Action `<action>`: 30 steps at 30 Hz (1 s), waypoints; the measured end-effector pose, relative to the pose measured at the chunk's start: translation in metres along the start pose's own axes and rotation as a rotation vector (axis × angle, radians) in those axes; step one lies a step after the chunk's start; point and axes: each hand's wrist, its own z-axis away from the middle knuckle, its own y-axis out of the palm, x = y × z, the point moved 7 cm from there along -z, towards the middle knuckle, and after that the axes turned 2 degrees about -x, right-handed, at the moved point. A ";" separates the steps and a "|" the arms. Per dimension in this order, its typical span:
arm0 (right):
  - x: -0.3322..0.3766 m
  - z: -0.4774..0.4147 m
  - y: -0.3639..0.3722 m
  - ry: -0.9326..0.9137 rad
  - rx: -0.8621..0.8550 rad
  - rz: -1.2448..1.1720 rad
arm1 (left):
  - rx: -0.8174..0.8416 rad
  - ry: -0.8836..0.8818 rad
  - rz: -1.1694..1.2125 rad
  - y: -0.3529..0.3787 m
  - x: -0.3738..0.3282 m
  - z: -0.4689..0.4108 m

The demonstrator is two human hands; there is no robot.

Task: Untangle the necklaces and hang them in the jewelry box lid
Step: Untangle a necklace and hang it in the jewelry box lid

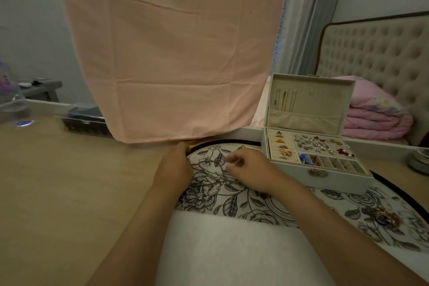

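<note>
On the desk point(69, 181), a gold tangle of jewelry point(383, 215) lies near on the floral mat point(232, 202), the left hand point(174, 167) at its far edge and the right hand point(249, 170) nearby curl their fingers, on what I cannot tell, and beyond, thin necklaces point(284, 98) hang inside the open jewelry box lid point(325, 105).

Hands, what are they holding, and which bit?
The right hand pinches a tiny shiny thing, too small to name. The left hand rests at the mat; its hold is unclear.
</note>
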 end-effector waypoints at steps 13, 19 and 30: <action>-0.006 0.014 0.007 -0.036 -0.037 0.159 | 0.389 0.247 -0.156 0.017 -0.034 0.022; -0.011 0.021 0.001 0.177 -0.045 -0.459 | 0.380 0.042 0.460 0.008 -0.025 0.022; -0.032 0.049 -0.021 0.066 -0.042 0.003 | 0.418 0.039 0.292 0.012 -0.021 0.024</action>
